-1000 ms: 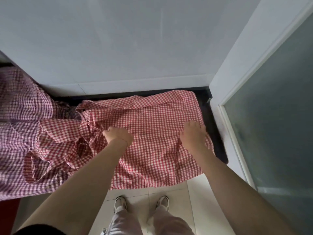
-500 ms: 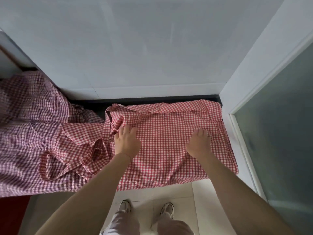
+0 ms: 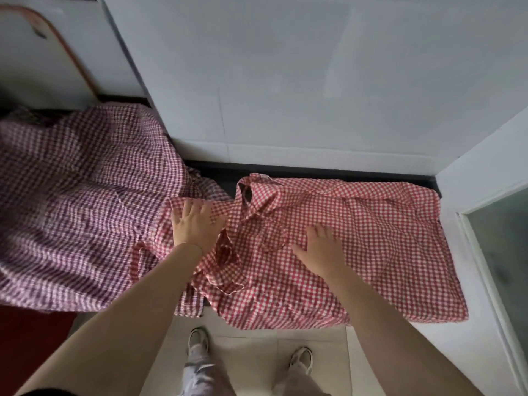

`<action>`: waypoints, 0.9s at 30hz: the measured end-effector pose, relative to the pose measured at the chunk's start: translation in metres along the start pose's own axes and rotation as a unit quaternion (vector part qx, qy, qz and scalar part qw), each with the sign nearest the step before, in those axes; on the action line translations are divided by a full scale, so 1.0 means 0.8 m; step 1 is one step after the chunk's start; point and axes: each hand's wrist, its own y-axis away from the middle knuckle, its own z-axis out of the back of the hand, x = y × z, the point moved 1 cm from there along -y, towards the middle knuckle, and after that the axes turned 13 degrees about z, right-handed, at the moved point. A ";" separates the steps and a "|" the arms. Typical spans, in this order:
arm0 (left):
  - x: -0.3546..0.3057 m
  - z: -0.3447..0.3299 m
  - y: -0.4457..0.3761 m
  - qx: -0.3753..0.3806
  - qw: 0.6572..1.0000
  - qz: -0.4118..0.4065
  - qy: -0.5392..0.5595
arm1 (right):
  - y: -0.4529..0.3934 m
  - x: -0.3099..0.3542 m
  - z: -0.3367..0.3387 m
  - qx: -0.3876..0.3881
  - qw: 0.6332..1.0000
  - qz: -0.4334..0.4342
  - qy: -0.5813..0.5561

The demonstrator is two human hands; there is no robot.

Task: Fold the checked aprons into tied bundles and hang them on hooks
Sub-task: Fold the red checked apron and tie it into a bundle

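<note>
Both flat palms, left hand [image 3: 194,224] and right hand [image 3: 321,247], on red checked apron [image 3: 385,238]

Looked down on a red apron [image 3: 357,232] spread flat over a dark ledge [image 3: 314,170], front edge hanging past it toward the tiled floor [image 3: 257,355]. Left hand [image 3: 195,221] lay flat, fingers straight and spread, on the crumpled left part of that cloth, just beside a purple apron [image 3: 80,201] heaped further left. Right hand [image 3: 321,247] pressed palm-down, fingers spread, near the cloth's middle. Straps and loops [image 3: 225,252] bunched between the two hands. White wall [image 3: 285,81] stood behind, a frosted glass door [image 3: 503,252] at right. Two pale shoes [image 3: 198,338] showed below, on the floor, between the forearms.
</note>
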 end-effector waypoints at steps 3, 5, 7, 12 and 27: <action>0.020 0.016 -0.018 -0.019 1.000 -0.006 0.017 | -0.017 0.043 0.004 -0.011 1.000 -0.010 -0.004; 0.029 0.025 -0.029 -0.012 1.000 -0.005 -0.010 | -0.025 0.066 0.001 -0.016 1.000 -0.011 -0.009; 0.038 0.035 -0.042 -0.004 1.000 0.000 -0.030 | -0.030 0.088 -0.003 -0.010 1.000 -0.020 -0.020; 0.061 0.060 -0.063 0.022 0.999 -0.002 0.041 | -0.036 0.116 -0.014 0.001 0.998 -0.036 -0.048; 0.035 0.074 -0.037 0.004 0.968 -0.252 0.013 | -0.054 0.166 -0.014 -0.021 0.998 0.056 -0.028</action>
